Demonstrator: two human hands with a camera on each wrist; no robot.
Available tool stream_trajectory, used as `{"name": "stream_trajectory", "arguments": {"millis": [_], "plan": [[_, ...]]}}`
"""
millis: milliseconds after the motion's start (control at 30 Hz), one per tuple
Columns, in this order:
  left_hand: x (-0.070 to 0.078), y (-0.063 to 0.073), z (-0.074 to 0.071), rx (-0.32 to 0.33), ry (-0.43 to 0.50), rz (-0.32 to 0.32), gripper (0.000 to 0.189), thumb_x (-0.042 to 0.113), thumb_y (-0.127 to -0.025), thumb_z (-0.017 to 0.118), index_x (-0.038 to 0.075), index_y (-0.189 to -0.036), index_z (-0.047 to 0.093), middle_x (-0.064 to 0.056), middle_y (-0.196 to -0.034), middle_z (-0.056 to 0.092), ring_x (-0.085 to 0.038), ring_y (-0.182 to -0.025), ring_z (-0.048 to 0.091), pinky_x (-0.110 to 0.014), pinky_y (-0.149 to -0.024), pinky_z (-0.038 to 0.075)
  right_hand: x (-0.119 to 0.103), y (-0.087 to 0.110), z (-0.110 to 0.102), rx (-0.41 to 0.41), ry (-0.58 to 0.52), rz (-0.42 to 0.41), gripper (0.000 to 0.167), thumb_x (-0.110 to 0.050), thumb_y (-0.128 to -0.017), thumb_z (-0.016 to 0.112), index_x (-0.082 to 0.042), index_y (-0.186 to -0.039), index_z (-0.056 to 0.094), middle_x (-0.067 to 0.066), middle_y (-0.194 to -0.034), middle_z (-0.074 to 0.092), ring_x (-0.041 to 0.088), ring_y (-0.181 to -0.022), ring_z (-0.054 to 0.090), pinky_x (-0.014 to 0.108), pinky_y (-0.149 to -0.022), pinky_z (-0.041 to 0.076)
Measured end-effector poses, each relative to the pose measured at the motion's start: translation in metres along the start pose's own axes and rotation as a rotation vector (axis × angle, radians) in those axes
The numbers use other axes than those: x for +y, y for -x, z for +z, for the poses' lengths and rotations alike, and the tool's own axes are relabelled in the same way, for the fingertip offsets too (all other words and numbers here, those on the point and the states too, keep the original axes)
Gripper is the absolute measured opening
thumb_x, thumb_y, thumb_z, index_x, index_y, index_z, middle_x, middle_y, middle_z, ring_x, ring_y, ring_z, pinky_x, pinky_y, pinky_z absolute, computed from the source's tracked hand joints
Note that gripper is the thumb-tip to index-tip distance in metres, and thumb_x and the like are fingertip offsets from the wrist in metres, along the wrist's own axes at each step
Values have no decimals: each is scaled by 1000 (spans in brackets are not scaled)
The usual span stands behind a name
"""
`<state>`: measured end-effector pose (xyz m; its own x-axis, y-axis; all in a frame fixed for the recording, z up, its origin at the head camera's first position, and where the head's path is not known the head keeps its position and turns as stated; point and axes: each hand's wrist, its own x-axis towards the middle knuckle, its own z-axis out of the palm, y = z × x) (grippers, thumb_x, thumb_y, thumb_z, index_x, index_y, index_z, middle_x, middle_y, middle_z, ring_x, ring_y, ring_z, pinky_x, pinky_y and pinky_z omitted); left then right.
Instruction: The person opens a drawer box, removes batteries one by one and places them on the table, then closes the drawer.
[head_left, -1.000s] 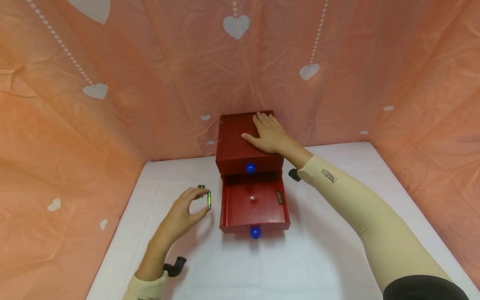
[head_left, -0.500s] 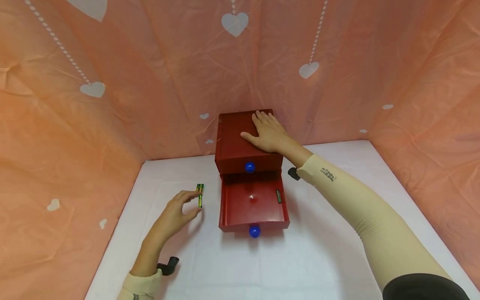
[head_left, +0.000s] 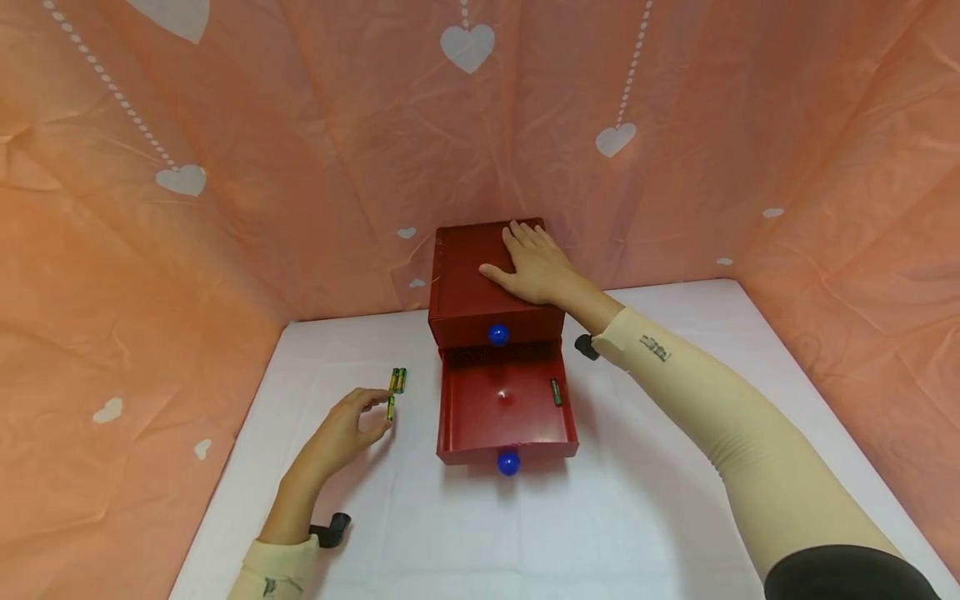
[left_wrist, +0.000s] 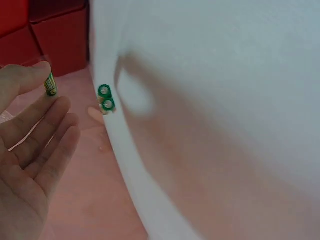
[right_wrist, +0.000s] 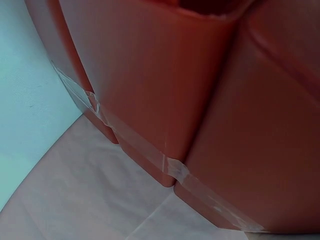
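Observation:
My left hand (head_left: pixel 343 432) pinches a small green and yellow battery (head_left: pixel 391 407) between thumb and fingertip, above the white table. The same battery (left_wrist: pixel 50 85) shows end-on in the left wrist view. Just beyond it, two more batteries (head_left: pixel 398 381) stand side by side on the table. My right hand (head_left: pixel 537 268) rests flat, fingers spread, on top of a red drawer box (head_left: pixel 471 275). Its lower drawer (head_left: pixel 472 417) is pulled out, and one battery (head_left: pixel 557 392) lies inside along the right wall. The right wrist view shows only the box's taped side (right_wrist: pixel 145 90).
Blue round knobs mark the upper drawer front (head_left: pixel 461 333) and the lower drawer. White cloth covers the table (head_left: pixel 435 542). Peach curtains (head_left: pixel 337 150) with white hearts enclose the back and both sides, close behind the box.
My left hand has moved left, away from the drawer, with the battery still pinched, and the standing pair is now uncovered. My right hand stays on the box.

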<state>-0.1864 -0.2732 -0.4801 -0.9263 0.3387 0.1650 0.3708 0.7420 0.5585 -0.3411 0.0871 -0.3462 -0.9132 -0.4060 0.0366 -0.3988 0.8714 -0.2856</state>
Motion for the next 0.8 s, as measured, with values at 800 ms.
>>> {"name": "stream_trajectory", "arguments": {"millis": [800], "plan": [[-23,0,10,-140,-53,-104,42,6,-96,78,-7,-134,66,-25,-131,67,-48,-130,60,-63,-112,46,-1,2,-1,2,-2,-7,90,-63,-110,40,2,-169,18,21,-178,11,36,-166,7,45,-134,-2]]}}
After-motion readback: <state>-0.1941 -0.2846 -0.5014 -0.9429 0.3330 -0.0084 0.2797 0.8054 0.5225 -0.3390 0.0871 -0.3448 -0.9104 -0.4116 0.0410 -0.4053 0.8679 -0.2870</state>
